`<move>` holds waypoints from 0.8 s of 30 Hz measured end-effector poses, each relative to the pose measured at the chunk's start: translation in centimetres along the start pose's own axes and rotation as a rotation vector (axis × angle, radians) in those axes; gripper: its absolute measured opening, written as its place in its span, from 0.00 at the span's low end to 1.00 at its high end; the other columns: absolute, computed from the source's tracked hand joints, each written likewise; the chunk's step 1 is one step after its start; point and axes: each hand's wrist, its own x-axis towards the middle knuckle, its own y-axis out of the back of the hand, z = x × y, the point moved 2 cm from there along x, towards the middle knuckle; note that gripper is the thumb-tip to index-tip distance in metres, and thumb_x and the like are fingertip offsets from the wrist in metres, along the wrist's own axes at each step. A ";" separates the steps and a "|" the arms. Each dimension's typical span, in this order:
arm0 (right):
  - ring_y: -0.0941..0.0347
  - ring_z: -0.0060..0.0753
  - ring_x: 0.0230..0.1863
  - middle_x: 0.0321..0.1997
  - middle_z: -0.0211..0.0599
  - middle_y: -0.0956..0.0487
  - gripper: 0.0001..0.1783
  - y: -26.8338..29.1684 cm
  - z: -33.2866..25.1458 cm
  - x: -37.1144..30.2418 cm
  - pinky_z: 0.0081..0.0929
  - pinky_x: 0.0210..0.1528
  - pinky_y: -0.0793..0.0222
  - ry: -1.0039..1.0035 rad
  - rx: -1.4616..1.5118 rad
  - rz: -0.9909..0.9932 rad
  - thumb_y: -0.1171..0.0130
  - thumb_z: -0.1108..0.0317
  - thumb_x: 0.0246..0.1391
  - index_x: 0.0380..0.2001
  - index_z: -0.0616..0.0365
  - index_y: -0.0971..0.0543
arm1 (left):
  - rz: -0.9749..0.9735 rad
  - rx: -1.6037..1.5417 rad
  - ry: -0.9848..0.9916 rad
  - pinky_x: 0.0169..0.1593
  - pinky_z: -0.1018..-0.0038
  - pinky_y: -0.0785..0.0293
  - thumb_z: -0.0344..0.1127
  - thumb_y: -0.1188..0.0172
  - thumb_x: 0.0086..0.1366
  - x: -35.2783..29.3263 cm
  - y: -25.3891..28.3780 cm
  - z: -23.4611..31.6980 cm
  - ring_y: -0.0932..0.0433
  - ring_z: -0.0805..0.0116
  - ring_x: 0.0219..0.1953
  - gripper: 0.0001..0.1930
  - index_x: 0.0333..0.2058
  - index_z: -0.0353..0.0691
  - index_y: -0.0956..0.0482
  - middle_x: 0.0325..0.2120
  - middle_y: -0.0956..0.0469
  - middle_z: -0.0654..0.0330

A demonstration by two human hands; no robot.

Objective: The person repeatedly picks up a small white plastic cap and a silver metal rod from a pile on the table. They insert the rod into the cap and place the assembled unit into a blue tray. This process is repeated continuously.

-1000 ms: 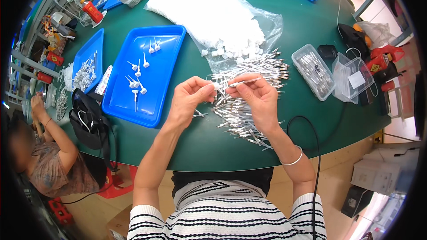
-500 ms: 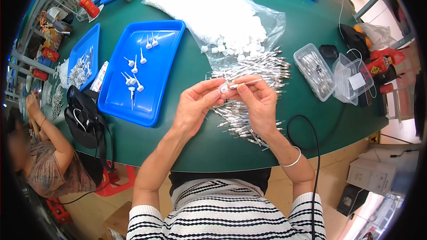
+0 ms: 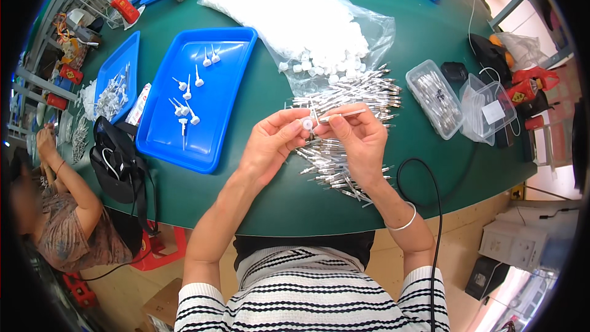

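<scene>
Between the thumb and fingers of my left hand is a small round white plastic cap. My right hand pinches a thin white-and-metal rod, its inner end close to the cap; whether the two touch is too small to tell. Under and beyond my hands lies a heap of similar thin rods. Behind that heap, a big clear bag spills white caps onto the table. A blue tray to the left holds several caps fitted with rods.
On the right stand a clear box of rods and an empty clear box. A black cable loops near my right forearm. Left are a black bag, a second blue tray and a person seated at the table.
My hands have barely moved. The cap in my left hand has turned slightly, showing more of its round face, and the rod in my right hand is tilted a little differently.
</scene>
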 end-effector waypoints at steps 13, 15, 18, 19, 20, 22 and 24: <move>0.22 0.21 0.34 0.31 0.35 0.20 0.05 0.3 -0.5 -0.1 0.19 0.38 0.25 0.126 -0.205 -0.018 0.40 0.73 0.57 0.33 0.63 0.25 | -0.006 -0.152 0.097 0.42 0.83 0.20 0.30 0.44 0.66 0.0 -0.1 -0.5 0.19 0.74 0.37 0.14 0.49 0.31 0.26 0.38 0.20 0.54; 0.21 0.22 0.34 0.31 0.35 0.20 0.05 0.2 -0.6 -0.1 0.20 0.39 0.24 0.142 -0.237 -0.020 0.40 0.73 0.57 0.33 0.63 0.25 | -0.005 -0.158 0.100 0.42 0.83 0.20 0.30 0.44 0.66 0.0 0.0 -0.6 0.19 0.74 0.37 0.14 0.49 0.31 0.26 0.38 0.20 0.54; 0.21 0.23 0.34 0.31 0.35 0.19 0.05 0.3 -0.6 -0.1 0.21 0.39 0.24 0.151 -0.247 -0.027 0.39 0.73 0.56 0.33 0.63 0.24 | 0.003 -0.152 0.102 0.42 0.83 0.20 0.30 0.43 0.66 0.1 -0.2 -0.6 0.19 0.74 0.36 0.14 0.49 0.31 0.26 0.38 0.20 0.54; 0.20 0.23 0.34 0.31 0.35 0.19 0.05 0.3 -0.6 -0.1 0.21 0.39 0.24 0.147 -0.255 -0.026 0.39 0.73 0.56 0.33 0.63 0.24 | 0.001 -0.151 0.102 0.42 0.83 0.20 0.31 0.43 0.66 0.1 -0.2 -0.6 0.19 0.74 0.36 0.14 0.49 0.30 0.26 0.37 0.20 0.54; 0.20 0.23 0.34 0.31 0.35 0.19 0.05 0.3 -0.6 -0.1 0.21 0.39 0.23 0.144 -0.262 -0.025 0.39 0.73 0.56 0.33 0.63 0.24 | 0.000 -0.150 0.102 0.42 0.83 0.20 0.31 0.43 0.66 0.1 -0.2 -0.7 0.19 0.74 0.36 0.15 0.49 0.30 0.26 0.37 0.20 0.55; 0.20 0.24 0.34 0.31 0.35 0.19 0.05 0.4 -0.5 -0.1 0.21 0.39 0.23 0.143 -0.272 -0.023 0.39 0.73 0.56 0.33 0.63 0.24 | 0.000 -0.149 0.103 0.42 0.83 0.20 0.31 0.43 0.66 0.1 -0.2 -0.7 0.19 0.74 0.36 0.15 0.49 0.30 0.26 0.37 0.20 0.55; 0.20 0.24 0.33 0.31 0.36 0.19 0.05 0.4 -0.4 -0.1 0.21 0.38 0.23 0.147 -0.277 -0.022 0.39 0.74 0.55 0.32 0.63 0.24 | 0.001 -0.150 0.103 0.42 0.83 0.20 0.31 0.42 0.66 0.1 -0.3 -0.7 0.19 0.74 0.36 0.15 0.49 0.30 0.26 0.36 0.20 0.55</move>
